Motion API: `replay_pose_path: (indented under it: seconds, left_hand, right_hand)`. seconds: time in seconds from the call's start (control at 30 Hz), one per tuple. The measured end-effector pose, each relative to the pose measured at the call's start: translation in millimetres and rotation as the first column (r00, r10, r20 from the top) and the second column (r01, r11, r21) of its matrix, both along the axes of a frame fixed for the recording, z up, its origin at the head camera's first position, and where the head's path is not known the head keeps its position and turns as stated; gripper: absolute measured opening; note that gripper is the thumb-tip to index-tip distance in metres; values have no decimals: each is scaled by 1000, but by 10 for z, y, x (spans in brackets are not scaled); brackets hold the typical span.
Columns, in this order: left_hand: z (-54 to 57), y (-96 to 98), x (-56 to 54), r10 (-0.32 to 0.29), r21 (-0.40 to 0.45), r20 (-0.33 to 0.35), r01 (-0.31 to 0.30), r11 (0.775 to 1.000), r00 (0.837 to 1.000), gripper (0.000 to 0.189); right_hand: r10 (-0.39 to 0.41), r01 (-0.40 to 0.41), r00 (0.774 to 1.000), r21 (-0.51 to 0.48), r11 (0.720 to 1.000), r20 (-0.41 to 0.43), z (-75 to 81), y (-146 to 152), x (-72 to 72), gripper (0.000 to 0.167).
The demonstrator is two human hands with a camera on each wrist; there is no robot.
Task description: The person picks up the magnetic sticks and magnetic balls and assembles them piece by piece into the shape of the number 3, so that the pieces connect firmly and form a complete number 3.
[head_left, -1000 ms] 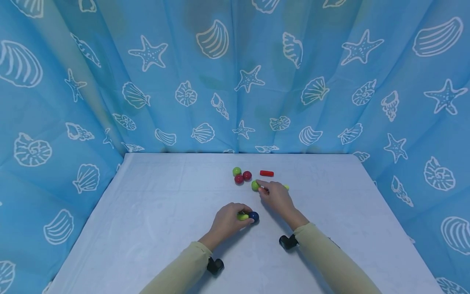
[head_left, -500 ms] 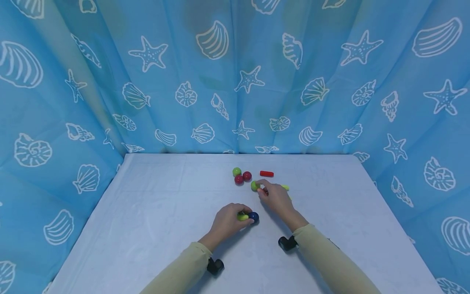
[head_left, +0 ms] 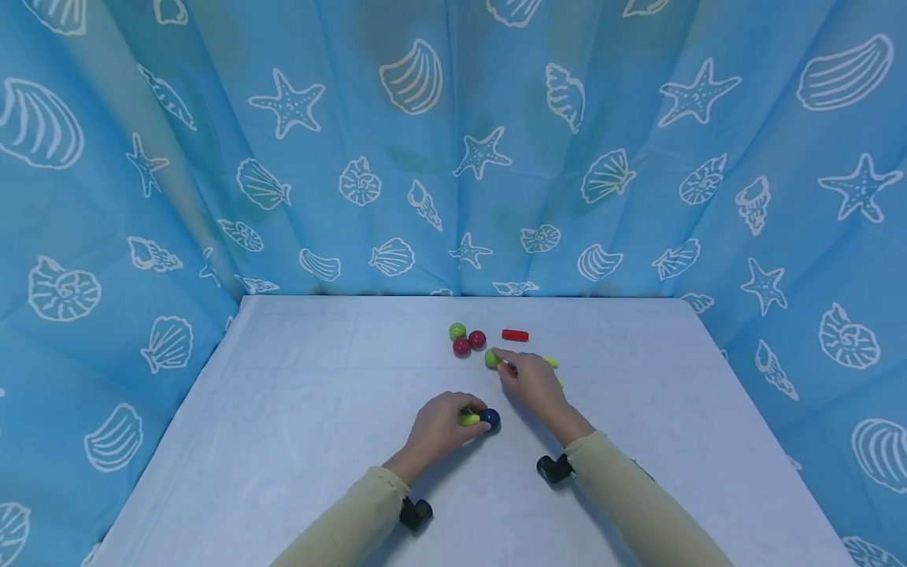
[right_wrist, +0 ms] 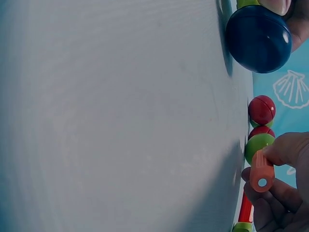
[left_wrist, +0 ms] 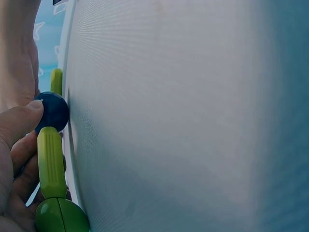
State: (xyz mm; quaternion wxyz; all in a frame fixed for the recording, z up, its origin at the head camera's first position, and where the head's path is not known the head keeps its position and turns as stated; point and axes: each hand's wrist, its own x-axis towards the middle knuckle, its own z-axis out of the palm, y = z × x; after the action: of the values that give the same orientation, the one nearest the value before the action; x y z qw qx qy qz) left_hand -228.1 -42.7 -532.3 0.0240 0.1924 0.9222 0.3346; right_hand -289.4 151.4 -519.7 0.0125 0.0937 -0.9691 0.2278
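Two red balls (head_left: 477,339) | red stick (head_left: 515,335) | right hand (head_left: 533,384) overlaps lime pieces (head_left: 551,362)

Broad free lanes run along the left and right of the counter (head_left: 298,425); the shell-print curtain (head_left: 453,201) closes its far edge. Only a narrow gap separates the navy ball (head_left: 490,420) in the left hand (head_left: 441,423) from the right hand (head_left: 530,379); beyond, two red balls (head_left: 477,339), a green ball (head_left: 457,331) and a red rod (head_left: 515,335) obstruct the far middle.
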Motion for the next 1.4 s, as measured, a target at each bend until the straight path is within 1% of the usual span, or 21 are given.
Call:
replay_pose_path:
  seconds: [0.2,0.33,0.47,0.6,0.77,0.93,1.2,1.4]
  left_hand:
    - [-14,0,-6,4,0,2,-4,1000,1000,28]
    - [-7,0,-3,6,-1,11,-6,1000,1000,29]
    - [3,0,3,6,-4,13,-6,1000,1000,29]
    - [14,-1,10,6,-5,8,-6,1000,1000,28]
    - [20,0,17,8,2,7,-8,1000,1000,28]
    - [24,2,22,8,9,6,-8,1000,1000,28]
    - [19,8,17,11,3,-3,-11,1000,1000,28]
    - [15,11,19,14,1,-9,-14,1000,1000,28]
  right_hand:
    - [7,-7,1000,15,1000,-1,6,-3,5,47]
    - [-19,20,1000,-18,1000,15,-4,-10,3,46]
    - [-36,38,999,-56,998,36,-11,-19,-5,38]
    - [-19,19,1000,-29,999,12,-27,-24,-14,32]
    - [19,-19,999,-10,1000,-34,-44,-24,-30,19]
    - [10,-10,1000,-28,1000,-22,-47,-31,-35,13]
    - [-11,11,1000,-43,999,10,-70,-23,-52,16]
    - [-9,10,1000,-73,997,8,-88,3,-59,19]
